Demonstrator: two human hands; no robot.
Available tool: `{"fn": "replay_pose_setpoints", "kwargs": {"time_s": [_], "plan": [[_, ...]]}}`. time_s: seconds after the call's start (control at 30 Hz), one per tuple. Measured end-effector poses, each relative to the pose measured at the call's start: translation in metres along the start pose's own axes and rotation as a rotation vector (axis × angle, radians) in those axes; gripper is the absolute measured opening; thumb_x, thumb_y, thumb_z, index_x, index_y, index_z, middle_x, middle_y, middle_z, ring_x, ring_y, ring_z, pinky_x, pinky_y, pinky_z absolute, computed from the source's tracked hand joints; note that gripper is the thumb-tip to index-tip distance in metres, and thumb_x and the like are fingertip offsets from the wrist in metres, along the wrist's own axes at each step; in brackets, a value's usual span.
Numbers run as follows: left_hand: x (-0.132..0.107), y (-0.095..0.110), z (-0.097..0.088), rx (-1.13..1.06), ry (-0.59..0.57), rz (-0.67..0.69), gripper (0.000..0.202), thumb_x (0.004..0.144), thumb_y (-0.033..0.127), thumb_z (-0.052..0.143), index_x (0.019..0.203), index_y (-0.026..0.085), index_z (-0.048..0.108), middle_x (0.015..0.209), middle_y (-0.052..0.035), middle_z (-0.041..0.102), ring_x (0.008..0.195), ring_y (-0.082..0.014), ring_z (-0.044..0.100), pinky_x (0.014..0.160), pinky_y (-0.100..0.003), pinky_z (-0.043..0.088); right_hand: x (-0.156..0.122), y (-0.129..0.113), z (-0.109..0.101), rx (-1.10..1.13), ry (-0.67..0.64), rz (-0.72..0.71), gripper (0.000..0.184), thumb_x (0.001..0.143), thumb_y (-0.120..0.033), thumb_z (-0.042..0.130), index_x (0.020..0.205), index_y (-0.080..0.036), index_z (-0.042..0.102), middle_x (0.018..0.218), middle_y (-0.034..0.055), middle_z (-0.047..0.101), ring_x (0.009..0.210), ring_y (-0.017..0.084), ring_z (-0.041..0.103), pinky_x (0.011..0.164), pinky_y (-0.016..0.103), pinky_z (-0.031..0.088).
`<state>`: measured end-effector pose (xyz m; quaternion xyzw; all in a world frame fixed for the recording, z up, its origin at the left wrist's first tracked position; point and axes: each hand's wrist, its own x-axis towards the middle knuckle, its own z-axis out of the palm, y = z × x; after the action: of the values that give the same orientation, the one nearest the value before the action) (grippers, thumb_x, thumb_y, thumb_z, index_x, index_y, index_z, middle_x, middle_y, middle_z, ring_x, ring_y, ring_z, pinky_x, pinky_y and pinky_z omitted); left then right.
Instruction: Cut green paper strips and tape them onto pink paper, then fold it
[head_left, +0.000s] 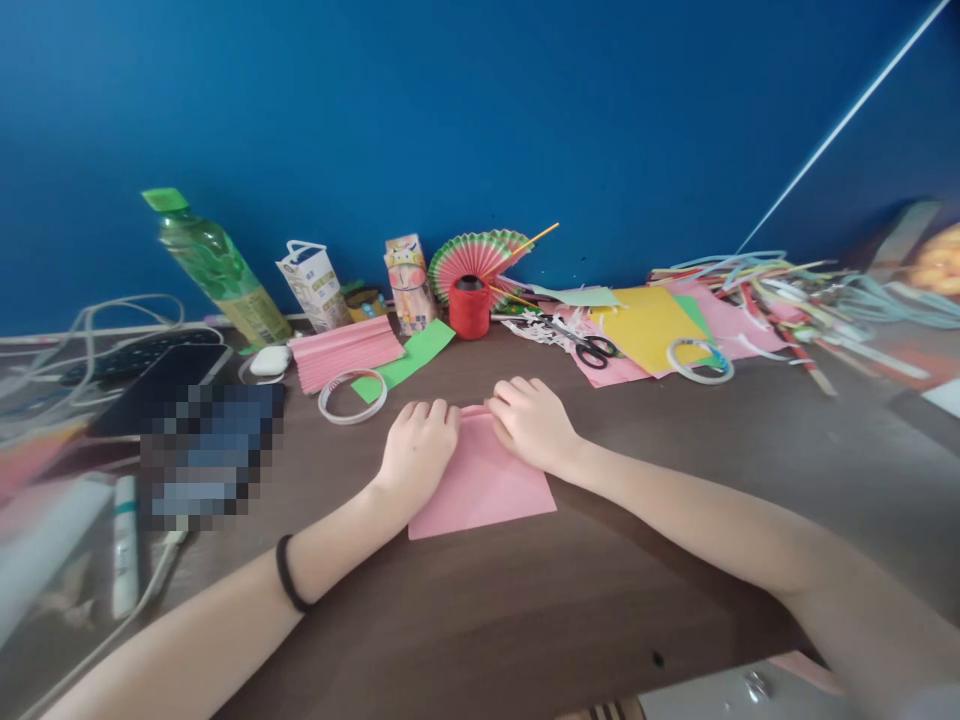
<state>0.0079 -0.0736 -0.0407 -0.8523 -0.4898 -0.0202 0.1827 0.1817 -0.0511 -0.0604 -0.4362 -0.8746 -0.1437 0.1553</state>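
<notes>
A sheet of pink paper (480,490) lies on the dark table in front of me, its far edge folded over in a narrow strip. My left hand (418,450) is closed on the left end of that fold, fingers curled over it. At the other end, my right hand (531,425) also grips the fold with bent fingers. Both thumbs are mostly hidden. Beyond my left hand sit a roll of tape (322,400), a green paper strip (409,362) and a pleated pink paper (346,352).
Along the blue wall stand a green bottle (217,265), a carton (315,285), a red spool (469,308) and a paper fan (469,262). Scissors (592,348), yellow paper (649,325) and another tape roll (701,375) lie right. A phone (217,450) and cables are left.
</notes>
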Motion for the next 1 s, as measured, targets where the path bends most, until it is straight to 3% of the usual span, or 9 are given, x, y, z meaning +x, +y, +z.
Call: {"fn": "replay_pose_setpoints", "kwargs": {"time_s": [0.13,0.3,0.4,0.53,0.7,0.83,1.0], "plan": [[0.003,-0.007,-0.003,-0.029,-0.031,-0.037,0.021,0.084,0.010,0.037,0.084,0.013,0.058,0.080,-0.0091,0.058,0.077,-0.0238,0.055,0.067,-0.035,0.043,0.000,0.003,0.007,0.121,0.067,0.021,0.030,0.091,-0.025,0.037,0.102,-0.018,0.064,0.085,0.0063,0.059,0.079,0.018,0.046,0.066,0.031,0.029],[0.008,-0.022,0.003,-0.289,-0.083,-0.073,0.017,0.086,0.017,0.037,0.088,0.016,0.055,0.086,-0.0071,0.056,0.083,-0.0212,0.053,0.073,-0.033,0.042,0.000,0.006,0.008,0.205,0.079,0.013,0.029,0.091,-0.030,0.039,0.102,-0.024,0.065,0.092,0.0052,0.062,0.085,0.017,0.048,0.068,0.032,0.030],[0.010,-0.029,0.004,-0.463,-0.128,-0.093,0.015,0.086,0.018,0.037,0.085,0.016,0.053,0.087,-0.0062,0.053,0.082,-0.0194,0.053,0.076,-0.032,0.042,0.001,0.007,0.011,0.247,0.090,-0.028,0.029,0.091,-0.026,0.039,0.105,-0.021,0.064,0.102,0.0056,0.064,0.097,0.018,0.051,0.074,0.033,0.033],[0.011,-0.032,-0.005,-0.525,-0.202,-0.113,0.012,0.083,0.017,0.037,0.083,0.016,0.049,0.086,-0.0078,0.054,0.083,-0.0212,0.054,0.076,-0.034,0.041,0.002,0.008,0.015,0.279,0.123,-0.075,0.030,0.091,-0.020,0.039,0.110,-0.018,0.061,0.108,0.0057,0.065,0.108,0.019,0.051,0.084,0.033,0.035],[0.011,-0.034,-0.020,-0.591,-0.291,-0.172,0.009,0.081,0.018,0.036,0.087,0.019,0.044,0.078,-0.0044,0.057,0.072,-0.0202,0.056,0.066,-0.032,0.041,0.002,0.008,0.013,0.290,0.132,-0.056,0.029,0.090,-0.020,0.040,0.108,-0.021,0.063,0.096,0.0059,0.067,0.092,0.018,0.055,0.075,0.032,0.038],[0.013,-0.039,-0.017,-0.684,-0.228,-0.156,0.010,0.079,0.020,0.040,0.089,0.019,0.045,0.085,-0.0047,0.058,0.077,-0.0191,0.057,0.068,-0.031,0.042,0.005,0.008,0.010,0.320,0.122,-0.026,0.030,0.089,-0.018,0.040,0.107,-0.022,0.064,0.085,0.0061,0.064,0.080,0.017,0.052,0.070,0.031,0.038],[0.017,-0.048,-0.010,-0.738,-0.168,-0.056,0.023,0.082,0.018,0.033,0.092,0.018,0.054,0.094,-0.0066,0.060,0.089,-0.0186,0.056,0.080,-0.031,0.043,0.014,0.015,0.001,0.551,0.055,0.039,0.024,0.087,-0.020,0.046,0.098,-0.016,0.067,0.086,0.0073,0.058,0.082,0.016,0.053,0.075,0.030,0.043]]}}
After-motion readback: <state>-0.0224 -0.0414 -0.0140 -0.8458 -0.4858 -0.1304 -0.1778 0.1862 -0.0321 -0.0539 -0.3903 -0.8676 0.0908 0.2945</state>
